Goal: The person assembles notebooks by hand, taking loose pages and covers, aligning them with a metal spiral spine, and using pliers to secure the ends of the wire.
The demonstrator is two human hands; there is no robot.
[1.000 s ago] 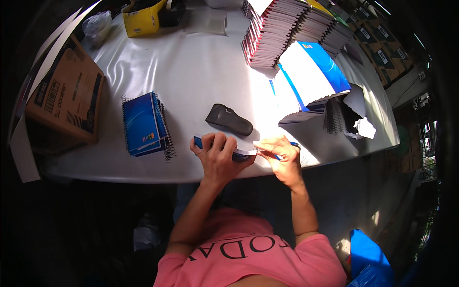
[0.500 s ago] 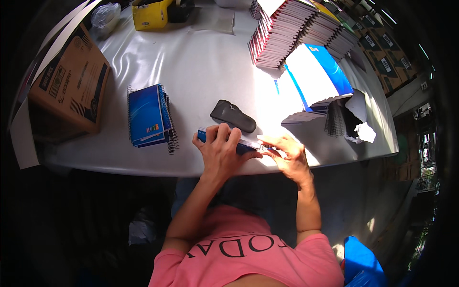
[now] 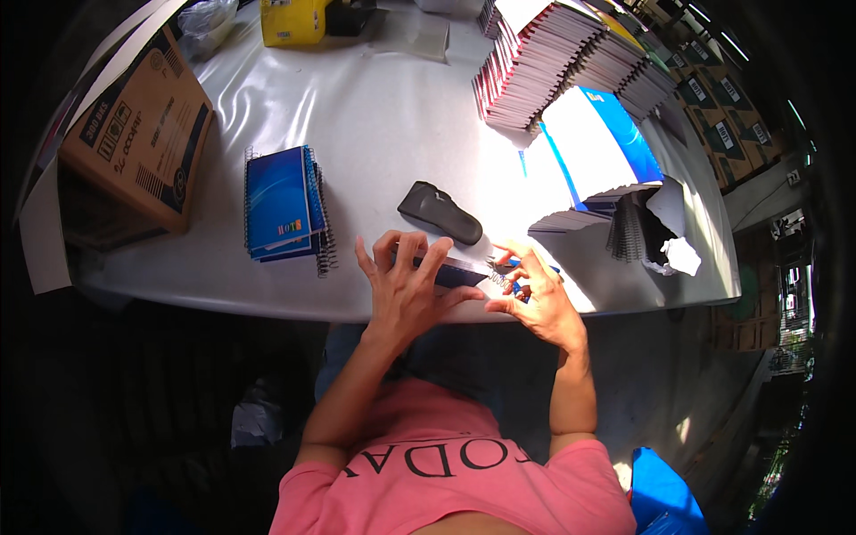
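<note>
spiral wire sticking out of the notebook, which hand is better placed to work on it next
Likely the right hand: its fingers are right at the spiral wire, while the left hand is taken up holding the notebook.

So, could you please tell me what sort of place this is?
Probably a notebook workshop or packing room, judging by the stacked notebooks, the cardboard box and the cartons piled beyond the table.
</note>
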